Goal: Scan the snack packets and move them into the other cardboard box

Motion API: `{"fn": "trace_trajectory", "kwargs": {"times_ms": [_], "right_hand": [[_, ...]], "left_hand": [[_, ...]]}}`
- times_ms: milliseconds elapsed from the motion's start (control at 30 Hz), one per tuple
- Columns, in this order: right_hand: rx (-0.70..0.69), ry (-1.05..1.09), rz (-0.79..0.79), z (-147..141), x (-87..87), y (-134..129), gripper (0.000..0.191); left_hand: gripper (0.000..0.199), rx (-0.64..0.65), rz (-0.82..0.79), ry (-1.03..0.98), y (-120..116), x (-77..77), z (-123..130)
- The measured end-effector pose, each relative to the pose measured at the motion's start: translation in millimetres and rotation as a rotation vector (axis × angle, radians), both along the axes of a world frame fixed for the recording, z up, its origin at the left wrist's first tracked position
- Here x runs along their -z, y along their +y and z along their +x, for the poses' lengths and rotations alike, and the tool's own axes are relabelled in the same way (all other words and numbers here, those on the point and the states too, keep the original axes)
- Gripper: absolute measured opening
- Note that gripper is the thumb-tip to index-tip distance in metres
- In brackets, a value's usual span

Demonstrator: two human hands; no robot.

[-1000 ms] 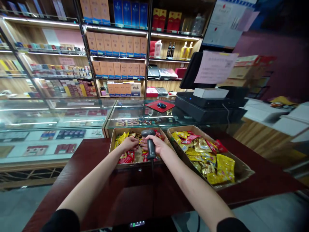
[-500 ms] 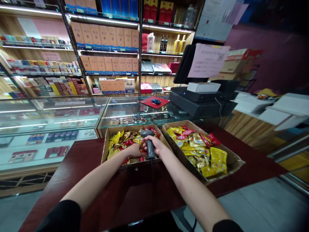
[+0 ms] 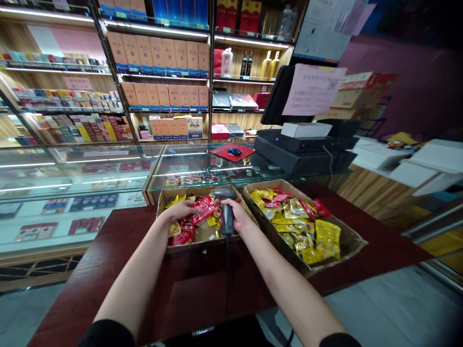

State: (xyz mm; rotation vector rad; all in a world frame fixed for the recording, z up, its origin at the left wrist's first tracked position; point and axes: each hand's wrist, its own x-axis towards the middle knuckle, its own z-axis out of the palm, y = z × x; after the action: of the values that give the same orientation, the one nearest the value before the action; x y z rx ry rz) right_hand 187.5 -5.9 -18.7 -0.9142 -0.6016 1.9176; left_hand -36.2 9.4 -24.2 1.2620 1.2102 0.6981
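My right hand (image 3: 236,214) is wrapped round the handle of a dark grey barcode scanner (image 3: 227,222), held upright over the left cardboard box (image 3: 211,238), its cable hanging down. My left hand (image 3: 182,210) pinches the left end of a red snack packet (image 3: 204,208) above the same box. The packet's right end comes close to the fingers on the scanner. Below lie more red packets (image 3: 183,235) and some yellow ones, with a patch of the box's bottom showing.
A second cardboard box (image 3: 349,248) holds yellow, gold and red packets (image 3: 327,238) on the dark red table (image 3: 195,294). Behind stand a glass display counter (image 3: 173,161), a mouse (image 3: 234,151) on a red mat, and a black till (image 3: 289,156) with a monitor.
My left hand has moved left and up from deep among the packets and now has a red packet in it. Packets in the left box have shifted. The scanner stays nearly in place.
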Motion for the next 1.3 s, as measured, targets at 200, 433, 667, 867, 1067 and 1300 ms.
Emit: {"fn": "trace_trajectory", "kwargs": {"times_ms": [200,433,667,867,1067,1300], "right_hand": [[-0.007,0.042,0.151,-1.9,3.2,-2.9,0.020],[-0.101,0.044,0.261,-8.9,3.3,-7.3,0.027],[-0.079,-0.019,0.221,-9.6,0.1,-8.2,0.027],[0.067,-0.113,0.229,-16.2,-11.6,-9.2,0.019],[0.046,-0.280,0.275,-27.7,-38.6,-48.3,0.014],[0.008,-0.499,0.321,-48.5,-22.8,-97.3,0.021]], "left_hand": [[0.047,-0.170,0.020,-0.233,2.8,-1.3,4.5],[0.039,-0.301,0.089,-0.202,1.6,0.4,16.3],[0.041,-0.308,0.120,-0.236,6.5,5.2,17.8],[0.042,-0.336,0.132,-0.298,12.9,8.4,19.2],[0.048,-0.335,0.151,-0.284,16.1,12.2,18.1],[0.047,-0.336,0.189,-0.262,19.7,16.2,18.5]]}}
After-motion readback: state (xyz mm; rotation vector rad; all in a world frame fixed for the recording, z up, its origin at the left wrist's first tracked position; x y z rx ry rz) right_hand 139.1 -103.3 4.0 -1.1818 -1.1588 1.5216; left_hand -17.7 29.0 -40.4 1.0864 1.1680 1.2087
